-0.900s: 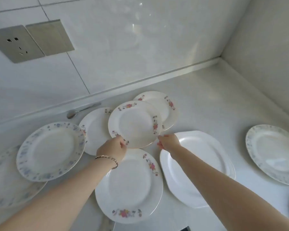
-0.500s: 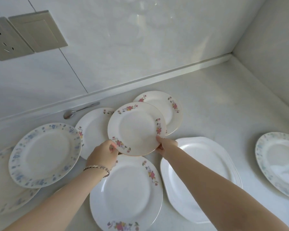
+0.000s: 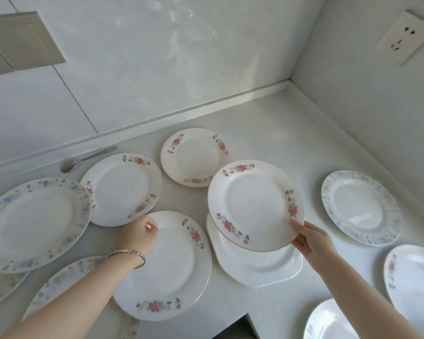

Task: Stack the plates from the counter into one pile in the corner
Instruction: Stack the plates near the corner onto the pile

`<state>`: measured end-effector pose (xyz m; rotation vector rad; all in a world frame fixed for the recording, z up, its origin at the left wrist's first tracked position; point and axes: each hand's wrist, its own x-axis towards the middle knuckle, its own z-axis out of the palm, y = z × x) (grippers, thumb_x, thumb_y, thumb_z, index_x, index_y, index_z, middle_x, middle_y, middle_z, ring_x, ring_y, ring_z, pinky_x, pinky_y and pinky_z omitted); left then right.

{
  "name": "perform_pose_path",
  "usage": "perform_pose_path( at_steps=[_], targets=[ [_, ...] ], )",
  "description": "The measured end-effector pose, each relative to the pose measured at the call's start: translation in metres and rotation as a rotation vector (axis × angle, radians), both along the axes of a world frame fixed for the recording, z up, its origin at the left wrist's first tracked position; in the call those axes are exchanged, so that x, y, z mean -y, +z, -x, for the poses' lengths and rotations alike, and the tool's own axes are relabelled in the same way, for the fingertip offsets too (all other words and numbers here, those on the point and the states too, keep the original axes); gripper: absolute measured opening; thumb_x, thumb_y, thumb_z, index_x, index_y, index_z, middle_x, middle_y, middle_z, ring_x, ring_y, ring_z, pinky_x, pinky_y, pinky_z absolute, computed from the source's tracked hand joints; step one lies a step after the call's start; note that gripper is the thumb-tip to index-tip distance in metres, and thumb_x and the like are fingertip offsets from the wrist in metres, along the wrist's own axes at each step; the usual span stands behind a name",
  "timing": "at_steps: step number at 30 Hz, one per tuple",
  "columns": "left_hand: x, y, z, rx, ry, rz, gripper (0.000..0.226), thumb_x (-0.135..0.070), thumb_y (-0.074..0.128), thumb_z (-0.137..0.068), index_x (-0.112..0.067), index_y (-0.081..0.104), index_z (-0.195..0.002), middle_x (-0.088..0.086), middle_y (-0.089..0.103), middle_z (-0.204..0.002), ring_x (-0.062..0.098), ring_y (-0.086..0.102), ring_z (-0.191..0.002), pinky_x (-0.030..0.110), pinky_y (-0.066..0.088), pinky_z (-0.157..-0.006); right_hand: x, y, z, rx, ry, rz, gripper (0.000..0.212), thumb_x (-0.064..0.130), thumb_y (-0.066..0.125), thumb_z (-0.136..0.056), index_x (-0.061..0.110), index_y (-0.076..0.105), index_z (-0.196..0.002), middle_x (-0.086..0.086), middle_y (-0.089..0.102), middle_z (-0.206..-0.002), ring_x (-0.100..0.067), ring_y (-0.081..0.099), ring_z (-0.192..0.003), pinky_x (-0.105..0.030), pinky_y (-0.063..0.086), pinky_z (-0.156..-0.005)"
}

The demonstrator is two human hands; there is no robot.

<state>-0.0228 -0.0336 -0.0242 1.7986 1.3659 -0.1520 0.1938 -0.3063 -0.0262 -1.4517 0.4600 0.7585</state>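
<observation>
the right hand now carries the pink-flowered plate alone, fingers pinching its rim; the left hand has let go, fingers loosely curled; corner pile unstarted.

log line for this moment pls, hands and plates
right hand holds floral plate over plain white plate | left hand at large floral plate rim | corner pile: not started

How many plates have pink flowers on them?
5, maybe more out of frame: one in the right hand, raised; one under the left hand; two near the wall; one at the right edge.
</observation>
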Motion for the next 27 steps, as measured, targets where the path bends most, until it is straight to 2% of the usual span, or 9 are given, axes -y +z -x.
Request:
perform_pose_path(
  at_steps=[5, 8, 13, 17, 19, 21, 23, 25, 27],
  targets=[
    [0.012, -0.004, 0.004, -0.01, -0.036, -0.02, 0.023, -0.012, 0.043, -0.084, -0.025, 0.054, -0.068, 0.006, 0.068, -0.081, 0.033, 0.068, -0.078, 0.041, 0.056, -0.078, 0.05, -0.013, 0.021, -0.039, -0.086, 0.042, 0.007, 0.001, 0.059, -0.087, 0.0, 0.064, -0.092, -0.002, 0.074, -0.06, -0.011, 0.07, -0.051, -0.018, 0.057, -0.048],
    [0.019, -0.002, 0.004, -0.011, -0.063, -0.038, 0.019, -0.012, 0.044, -0.083, -0.026, 0.055, -0.076, 0.004, 0.067, -0.08, 0.031, 0.069, -0.077, 0.04, 0.057, -0.077, 0.057, -0.028, 0.031, -0.066, -0.115, 0.078, 0.018, 0.001, 0.061, -0.087, -0.002, 0.063, -0.104, -0.01, 0.072, -0.077, -0.019, 0.069, -0.064, -0.019, 0.057, -0.049],
    [0.026, 0.003, 0.001, 0.026, -0.103, -0.07, 0.017, -0.01, 0.045, -0.084, -0.02, 0.058, -0.088, 0.004, 0.067, -0.08, 0.032, 0.068, -0.078, 0.041, 0.055, -0.078, 0.051, -0.049, 0.04, -0.11, -0.12, 0.142, 0.031, 0.002, 0.063, -0.086, -0.006, 0.06, -0.116, -0.013, 0.066, -0.089, -0.024, 0.064, -0.076, -0.026, 0.06, -0.061],
    [0.03, 0.005, 0.0, 0.053, -0.122, -0.086, 0.018, -0.009, 0.044, -0.085, -0.022, 0.057, -0.087, 0.004, 0.067, -0.079, 0.032, 0.069, -0.078, 0.038, 0.053, -0.073, 0.046, -0.054, 0.042, -0.088, -0.098, 0.193, 0.023, 0.004, 0.063, -0.086, -0.003, 0.063, -0.108, -0.011, 0.066, -0.086, -0.024, 0.064, -0.077, -0.032, 0.06, -0.074],
    [0.032, 0.005, -0.002, 0.061, -0.125, -0.084, 0.019, -0.008, 0.043, -0.086, -0.02, 0.057, -0.089, 0.003, 0.066, -0.075, 0.032, 0.069, -0.079, 0.035, 0.052, -0.072, 0.043, -0.052, 0.043, 0.011, -0.02, 0.33, 0.014, 0.009, 0.061, -0.088, -0.002, 0.066, -0.094, -0.011, 0.064, -0.08, -0.027, 0.063, -0.077, -0.036, 0.055, -0.081],
    [0.033, 0.005, -0.005, 0.064, -0.12, -0.082, 0.019, -0.007, 0.043, -0.086, -0.02, 0.057, -0.086, 0.002, 0.064, -0.074, 0.031, 0.069, -0.078, 0.035, 0.051, -0.072, 0.039, -0.05, 0.043, 0.177, 0.122, 0.556, 0.023, 0.018, 0.057, -0.088, -0.004, 0.063, -0.085, -0.012, 0.062, -0.076, -0.028, 0.059, -0.075, -0.033, 0.048, -0.067],
    [0.034, 0.004, -0.008, 0.056, -0.118, -0.069, 0.022, -0.007, 0.043, -0.086, -0.024, 0.054, -0.077, 0.002, 0.064, -0.074, 0.031, 0.068, -0.077, 0.036, 0.051, -0.074, 0.035, -0.047, 0.043, 0.288, 0.26, 0.732, 0.027, 0.028, 0.052, -0.089, 0.002, 0.061, -0.096, -0.011, 0.065, -0.084, -0.026, 0.056, -0.076, -0.028, 0.039, -0.057],
    [0.037, 0.003, -0.01, 0.039, -0.129, -0.055, 0.026, -0.008, 0.043, -0.087, -0.028, 0.051, -0.072, 0.002, 0.064, -0.074, 0.031, 0.069, -0.079, 0.037, 0.052, -0.077, 0.033, -0.048, 0.04, 0.309, 0.339, 0.831, 0.036, 0.033, 0.05, -0.09, 0.008, 0.051, -0.116, -0.011, 0.07, -0.097, -0.027, 0.058, -0.082, -0.03, 0.039, -0.059],
    [0.038, 0.0, -0.012, 0.024, -0.14, -0.043, 0.027, -0.008, 0.043, -0.086, -0.029, 0.049, -0.07, 0.003, 0.065, -0.076, 0.031, 0.069, -0.081, 0.037, 0.052, -0.077, 0.03, -0.049, 0.036, 0.297, 0.424, 0.894, 0.041, 0.037, 0.048, -0.089, 0.009, 0.045, -0.119, -0.013, 0.07, -0.097, -0.029, 0.063, -0.088, -0.031, 0.041, -0.064]
  ],
)
